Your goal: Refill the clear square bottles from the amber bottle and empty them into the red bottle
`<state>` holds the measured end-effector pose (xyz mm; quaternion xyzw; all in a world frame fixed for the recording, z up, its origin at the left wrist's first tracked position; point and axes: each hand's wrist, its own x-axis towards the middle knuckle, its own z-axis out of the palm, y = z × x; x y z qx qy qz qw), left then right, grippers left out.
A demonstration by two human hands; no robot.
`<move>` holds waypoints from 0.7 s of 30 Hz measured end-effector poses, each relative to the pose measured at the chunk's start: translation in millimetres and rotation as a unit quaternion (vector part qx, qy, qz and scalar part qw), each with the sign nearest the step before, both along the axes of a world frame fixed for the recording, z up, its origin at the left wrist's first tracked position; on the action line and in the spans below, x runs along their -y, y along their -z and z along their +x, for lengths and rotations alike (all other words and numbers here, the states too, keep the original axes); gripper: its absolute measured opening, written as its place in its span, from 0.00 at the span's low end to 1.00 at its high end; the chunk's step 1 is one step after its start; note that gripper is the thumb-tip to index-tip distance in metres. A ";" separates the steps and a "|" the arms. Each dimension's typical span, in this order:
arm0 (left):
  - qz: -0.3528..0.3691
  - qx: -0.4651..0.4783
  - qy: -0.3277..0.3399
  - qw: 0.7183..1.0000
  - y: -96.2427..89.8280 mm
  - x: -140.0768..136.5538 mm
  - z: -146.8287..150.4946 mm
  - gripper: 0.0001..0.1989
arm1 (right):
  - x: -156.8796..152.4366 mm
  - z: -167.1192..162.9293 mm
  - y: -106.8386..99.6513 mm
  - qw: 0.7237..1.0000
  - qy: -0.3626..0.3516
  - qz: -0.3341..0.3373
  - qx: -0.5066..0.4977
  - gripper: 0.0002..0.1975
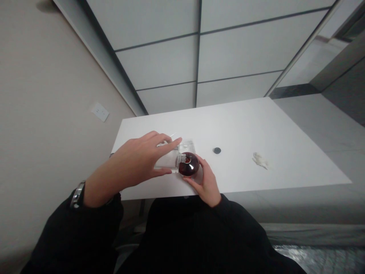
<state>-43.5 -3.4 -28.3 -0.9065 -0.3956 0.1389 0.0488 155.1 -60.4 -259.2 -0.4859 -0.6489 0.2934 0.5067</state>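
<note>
My left hand [151,154] is wrapped around a clear glass bottle [167,160], which lies tilted on its side with its neck pointing right. The bottle's mouth meets the opening of a dark red round glass container [190,169]. My right hand [208,182] holds that container from its right side, thumb in front and fingers behind. Whether liquid runs between the two I cannot tell. Just behind the container, a clear flat piece [188,145], perhaps plastic or glass, lies on the table.
A small dark round cap [217,150] lies on the white table [242,125], right of my hands. Farther right is a crumpled whitish piece [260,160], like tissue or plastic. Panelled sliding doors [168,61] stand behind the table, and a wall with a socket [100,112] is at left.
</note>
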 end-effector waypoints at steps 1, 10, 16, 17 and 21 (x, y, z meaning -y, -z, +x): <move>0.002 0.000 0.003 1.000 0.5 -0.3 -0.4 0.37 | 0.0 0.0 -0.2 1.000 0.000 0.000 -0.001 0.39; 0.002 0.019 0.014 1.000 1.1 -0.6 -2.4 0.36 | -0.1 0.0 -1.1 1.000 -0.001 -0.007 -0.006 0.39; 0.005 0.010 0.019 1.000 -1.1 -0.9 0.3 0.38 | -0.4 -0.3 -0.8 1.000 0.002 -0.007 -0.007 0.39; 0.006 0.005 0.021 1.000 -1.4 -0.9 0.9 0.38 | -0.3 -0.3 -0.9 1.000 0.001 -0.007 -0.007 0.39; 0.006 -0.010 0.023 1.000 -4.1 -0.5 3.8 0.38 | 0.3 -0.1 -1.6 1.000 -0.002 -0.006 -0.005 0.39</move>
